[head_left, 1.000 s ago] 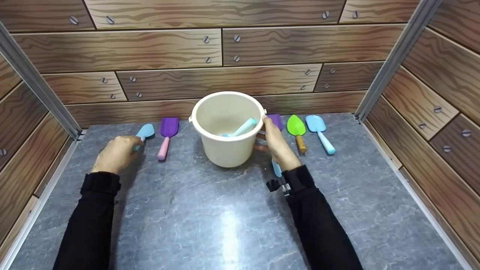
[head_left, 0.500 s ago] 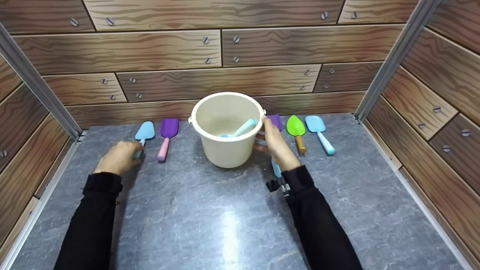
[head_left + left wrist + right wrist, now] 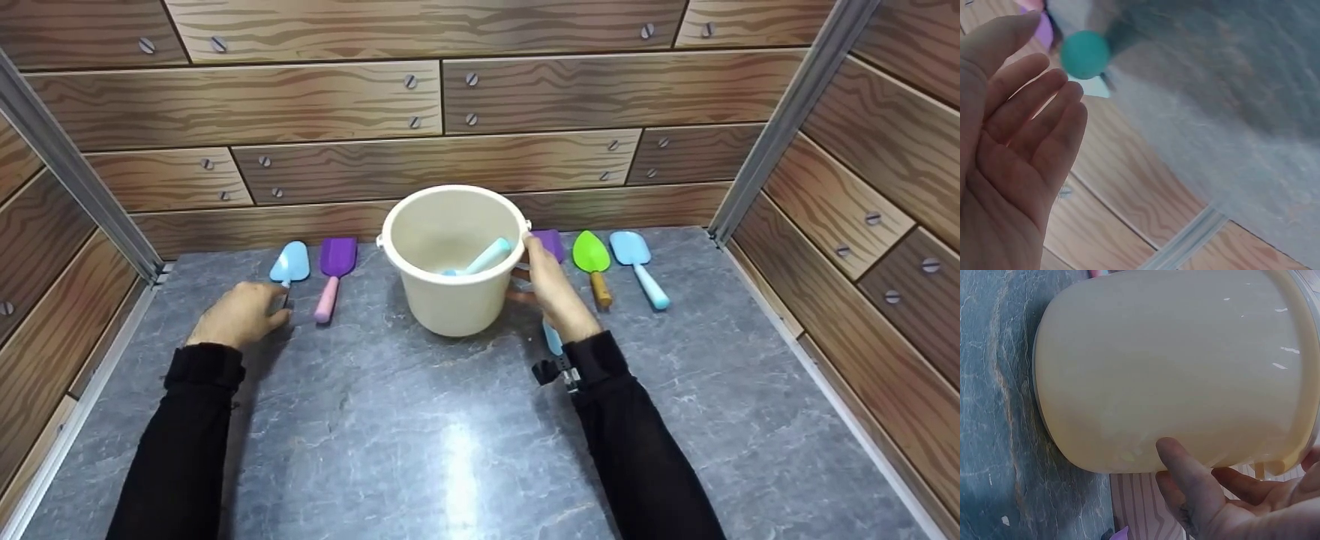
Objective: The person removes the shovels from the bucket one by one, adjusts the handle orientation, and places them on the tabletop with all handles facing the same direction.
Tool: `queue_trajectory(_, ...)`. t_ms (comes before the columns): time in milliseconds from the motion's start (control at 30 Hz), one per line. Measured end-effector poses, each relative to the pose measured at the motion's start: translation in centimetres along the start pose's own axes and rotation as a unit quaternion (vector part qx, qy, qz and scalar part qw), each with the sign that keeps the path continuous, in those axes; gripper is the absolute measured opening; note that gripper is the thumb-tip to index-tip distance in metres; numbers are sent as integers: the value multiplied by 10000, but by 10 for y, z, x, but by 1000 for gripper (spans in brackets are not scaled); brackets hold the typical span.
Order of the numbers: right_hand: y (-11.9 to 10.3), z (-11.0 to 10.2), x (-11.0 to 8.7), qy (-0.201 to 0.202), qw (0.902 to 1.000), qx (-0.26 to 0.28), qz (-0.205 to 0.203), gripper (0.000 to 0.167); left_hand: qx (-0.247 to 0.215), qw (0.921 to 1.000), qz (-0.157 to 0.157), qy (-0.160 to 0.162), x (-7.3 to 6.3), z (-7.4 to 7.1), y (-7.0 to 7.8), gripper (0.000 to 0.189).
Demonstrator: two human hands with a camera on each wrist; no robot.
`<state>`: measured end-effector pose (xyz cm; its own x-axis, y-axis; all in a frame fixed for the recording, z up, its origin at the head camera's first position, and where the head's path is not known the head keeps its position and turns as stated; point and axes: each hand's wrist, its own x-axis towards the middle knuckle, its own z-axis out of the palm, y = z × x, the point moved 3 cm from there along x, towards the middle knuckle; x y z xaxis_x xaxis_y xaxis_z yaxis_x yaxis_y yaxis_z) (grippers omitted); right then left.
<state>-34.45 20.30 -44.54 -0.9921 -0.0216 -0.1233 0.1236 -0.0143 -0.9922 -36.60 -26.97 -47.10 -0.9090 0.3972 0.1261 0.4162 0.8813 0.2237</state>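
Observation:
My left hand [image 3: 238,313] is beside a light-blue trowel [image 3: 291,262] lying on the tabletop near the back left. In the left wrist view its fingers are loosely extended, and the trowel's round teal handle end [image 3: 1084,54] stands apart from them. The head view hides most of that handle behind the hand. A cream bucket [image 3: 456,304] stands upright at the middle back, with a light-blue handled tool [image 3: 489,256] leaning inside. Against the bucket's right side rests my right hand [image 3: 553,289], its fingers extended along the wall [image 3: 1151,371] below the rim.
Left of the bucket lies a purple shovel with a pink handle [image 3: 327,298]. To its right are a partly hidden purple blade [image 3: 551,244], a green trowel [image 3: 592,253] and a light-blue shovel [image 3: 632,248]. Another blue piece [image 3: 553,339] shows beside the right wrist. Wood-patterned walls [image 3: 337,101] enclose the table.
My left hand has let go of the light-blue trowel's handle and drawn slightly down and toward me. The trowel's blade has turned to point straighter back. The right hand and bucket stay put.

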Motion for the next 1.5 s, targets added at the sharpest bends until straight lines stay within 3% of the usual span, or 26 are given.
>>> queue_trajectory(200, 0, 0, -1, -3, 10000, -75, -10, 70, -71, 9995, -291, -85, 7, -16, 14, 51)
queue_trajectory(433, 1, 1, 0, -21, 10000, -62, 11, 70, -115, 9995, -301, 56, 15, -32, 36, 54)
queue_trajectory(933, 0, 0, 1, -31, 10000, -4, 12, 70, -52, 9956, 574, 745, 44, -57, 93, 50)
queue_trajectory(1200, -1, 1, 1, 30, 10000, 23, 55, 69, -38, 9923, 798, 947, 58, -71, 123, 52)
queue_trajectory(1500, -1, 1, 0, -33, 10000, 51, 19, 70, 19, 9883, 1077, 1083, 69, -79, 146, 53)
